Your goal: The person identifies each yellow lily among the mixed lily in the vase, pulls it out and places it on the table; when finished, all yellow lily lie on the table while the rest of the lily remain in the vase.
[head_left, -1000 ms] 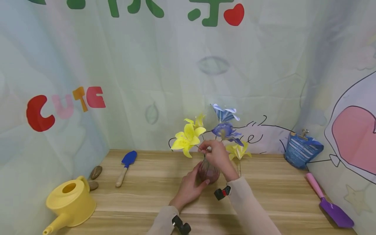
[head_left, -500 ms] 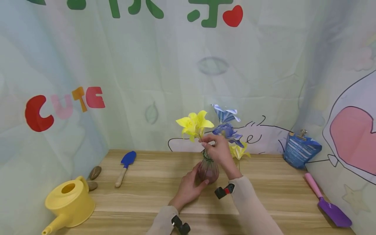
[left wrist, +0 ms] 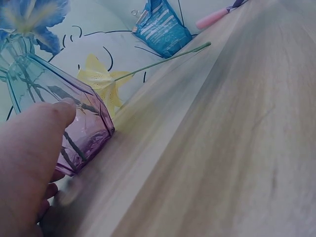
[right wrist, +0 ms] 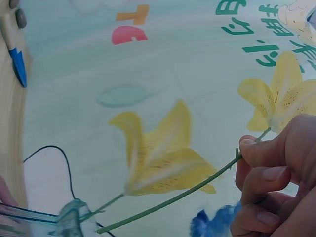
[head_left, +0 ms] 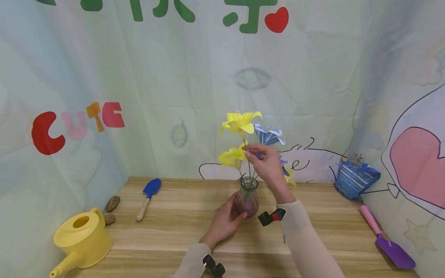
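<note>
A small glass vase (head_left: pixel 247 197), teal at the neck and purple at the base, stands on the wooden table (head_left: pixel 180 231). My left hand (head_left: pixel 233 209) grips its lower body; the thumb (left wrist: pixel 47 116) lies against the glass of the vase (left wrist: pixel 74 128). Above the vase, my right hand (head_left: pixel 247 151) pinches the green stem (right wrist: pixel 173 200) of a yellow paper lily (head_left: pixel 241 121), whose lower end reaches the vase mouth (right wrist: pixel 69 219). A second yellow lily (head_left: pixel 231 157) and blue flowers (head_left: pixel 268 135) stand in the vase. Another yellow lily (left wrist: pixel 101 81) lies on the table behind it.
A yellow watering can (head_left: pixel 81 239) sits front left, with a blue trowel (head_left: pixel 148 193) and two stones (head_left: pixel 112 203) behind it. A blue clipped bag (head_left: pixel 356 177) leans at the back right; a purple trowel (head_left: pixel 389 243) lies along the right edge. Printed cloth walls enclose the table.
My right hand has risen above the vase, lifting the yellow lily from beside the vase neck to well over it. The left hand has kept its hold on the vase.
</note>
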